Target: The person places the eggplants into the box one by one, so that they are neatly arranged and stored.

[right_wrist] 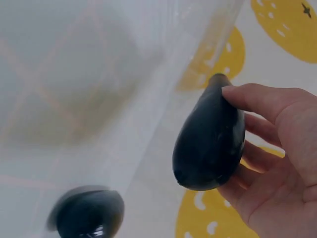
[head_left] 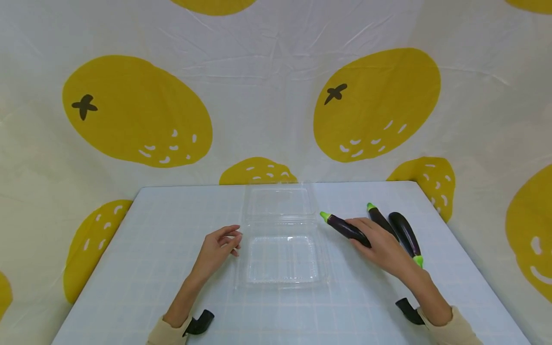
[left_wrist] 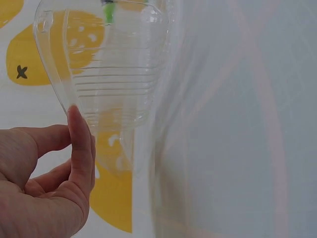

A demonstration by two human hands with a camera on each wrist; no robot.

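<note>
My right hand (head_left: 379, 242) grips a dark purple eggplant (head_left: 347, 230) with a green stem end, its stem pointing left toward the box. The right wrist view shows the thumb on one side of this eggplant (right_wrist: 210, 139) and the fingers on the other. Spread out on the table lies a clear plastic clamshell box (head_left: 282, 258), its lid (head_left: 280, 201) folded back behind the base. Beside the box's left edge is my left hand (head_left: 220, 249), fingers loosely bent, fingertips right at the rim in the left wrist view.
Two more eggplants lie on the right of the table: one (head_left: 379, 220) partly behind my right hand, another (head_left: 405, 235) with its green end toward me. A pale checked cloth covers the table (head_left: 142, 268). Behind it hangs a white curtain (head_left: 263, 96) with yellow fruit prints.
</note>
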